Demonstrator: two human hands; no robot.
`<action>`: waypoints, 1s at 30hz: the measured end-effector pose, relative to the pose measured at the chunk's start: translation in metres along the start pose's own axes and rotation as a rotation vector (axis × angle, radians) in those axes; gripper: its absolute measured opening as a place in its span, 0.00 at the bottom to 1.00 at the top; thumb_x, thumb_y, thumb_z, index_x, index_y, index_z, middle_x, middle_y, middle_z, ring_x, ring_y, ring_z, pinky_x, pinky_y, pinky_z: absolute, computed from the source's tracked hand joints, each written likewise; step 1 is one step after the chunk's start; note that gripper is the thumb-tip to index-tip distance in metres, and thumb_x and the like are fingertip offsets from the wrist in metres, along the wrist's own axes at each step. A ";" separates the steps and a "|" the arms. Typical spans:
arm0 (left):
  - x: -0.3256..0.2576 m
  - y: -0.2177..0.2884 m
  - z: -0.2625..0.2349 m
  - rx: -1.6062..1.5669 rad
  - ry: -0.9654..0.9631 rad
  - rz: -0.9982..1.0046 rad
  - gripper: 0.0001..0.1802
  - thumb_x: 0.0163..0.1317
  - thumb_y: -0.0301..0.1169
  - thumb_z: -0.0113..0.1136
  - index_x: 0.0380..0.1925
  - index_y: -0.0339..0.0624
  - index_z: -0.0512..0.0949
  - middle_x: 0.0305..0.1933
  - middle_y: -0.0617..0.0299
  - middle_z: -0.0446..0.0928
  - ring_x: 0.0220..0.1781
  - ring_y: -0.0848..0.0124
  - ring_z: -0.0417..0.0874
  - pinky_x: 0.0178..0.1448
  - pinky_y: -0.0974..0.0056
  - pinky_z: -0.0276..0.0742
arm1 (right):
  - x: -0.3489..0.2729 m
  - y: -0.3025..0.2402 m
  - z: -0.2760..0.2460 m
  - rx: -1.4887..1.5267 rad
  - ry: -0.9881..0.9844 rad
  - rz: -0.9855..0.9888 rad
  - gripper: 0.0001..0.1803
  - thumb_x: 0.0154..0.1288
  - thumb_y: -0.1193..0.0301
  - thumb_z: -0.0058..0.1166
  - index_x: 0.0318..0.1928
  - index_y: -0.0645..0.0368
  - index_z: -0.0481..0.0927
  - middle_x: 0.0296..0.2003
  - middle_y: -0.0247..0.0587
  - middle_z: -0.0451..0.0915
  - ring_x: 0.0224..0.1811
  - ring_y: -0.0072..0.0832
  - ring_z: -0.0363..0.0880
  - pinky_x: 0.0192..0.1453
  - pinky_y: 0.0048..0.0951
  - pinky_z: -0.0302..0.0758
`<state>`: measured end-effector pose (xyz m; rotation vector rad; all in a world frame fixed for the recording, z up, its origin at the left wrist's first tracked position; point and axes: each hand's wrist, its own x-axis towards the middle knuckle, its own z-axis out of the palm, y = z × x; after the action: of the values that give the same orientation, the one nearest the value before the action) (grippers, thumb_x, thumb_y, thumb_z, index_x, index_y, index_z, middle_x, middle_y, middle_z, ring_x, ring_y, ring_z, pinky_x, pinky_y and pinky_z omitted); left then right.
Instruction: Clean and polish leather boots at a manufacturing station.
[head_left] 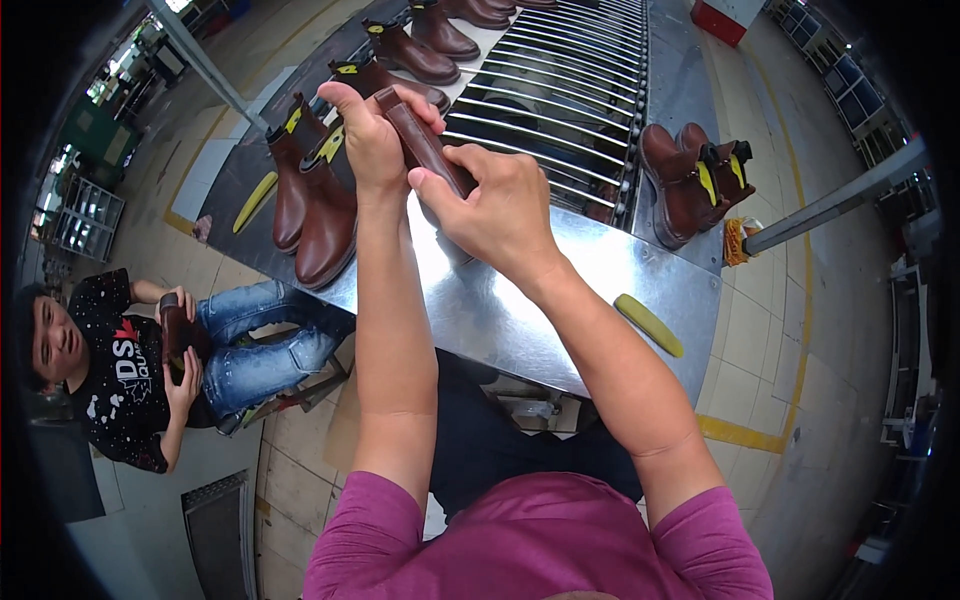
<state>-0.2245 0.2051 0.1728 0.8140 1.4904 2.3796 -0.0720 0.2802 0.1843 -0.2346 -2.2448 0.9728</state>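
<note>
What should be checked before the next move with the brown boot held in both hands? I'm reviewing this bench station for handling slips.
1. Left hand grips the brown boot near its upper end: ok.
2. Right hand holds the boot's lower part, fingers wrapped around it: ok.
3. Boot lifted off the metal table: ok, it is held above the surface.
4. Bare table surface below the hands: ok, bare metal shows there.
5. Standing pair of boots close beside the left forearm: not ok, tight clearance.
6. Yellow shoehorn within the right hand's reach: cannot tell.
</note>
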 end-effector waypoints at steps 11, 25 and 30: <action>-0.033 -0.010 -0.005 0.192 -0.113 0.336 0.54 0.77 0.70 0.19 0.27 0.34 0.82 0.31 0.52 0.85 0.42 0.61 0.86 0.57 0.61 0.78 | -0.059 -0.007 0.018 -0.045 0.263 -0.100 0.24 0.59 0.58 0.72 0.48 0.62 0.85 0.37 0.49 0.87 0.35 0.44 0.88 0.40 0.38 0.83; -0.263 -0.090 -0.047 -0.798 0.308 -0.260 0.38 0.79 0.62 0.38 0.68 0.42 0.73 0.68 0.50 0.78 0.67 0.52 0.81 0.73 0.48 0.75 | -0.240 0.051 0.030 0.033 -0.091 -0.234 0.35 0.55 0.66 0.75 0.66 0.49 0.82 0.73 0.41 0.73 0.80 0.48 0.63 0.81 0.57 0.56; -0.272 -0.089 -0.049 -0.749 0.323 -0.255 0.37 0.80 0.62 0.38 0.69 0.44 0.73 0.69 0.51 0.77 0.68 0.53 0.80 0.73 0.49 0.74 | -0.245 0.060 0.024 0.210 -0.099 -0.255 0.31 0.56 0.69 0.76 0.62 0.47 0.84 0.73 0.50 0.72 0.76 0.55 0.67 0.79 0.57 0.61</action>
<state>-0.0372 0.0845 -0.0137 0.0640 0.6042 2.6280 0.0928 0.2094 0.0055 0.1924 -2.1733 1.0883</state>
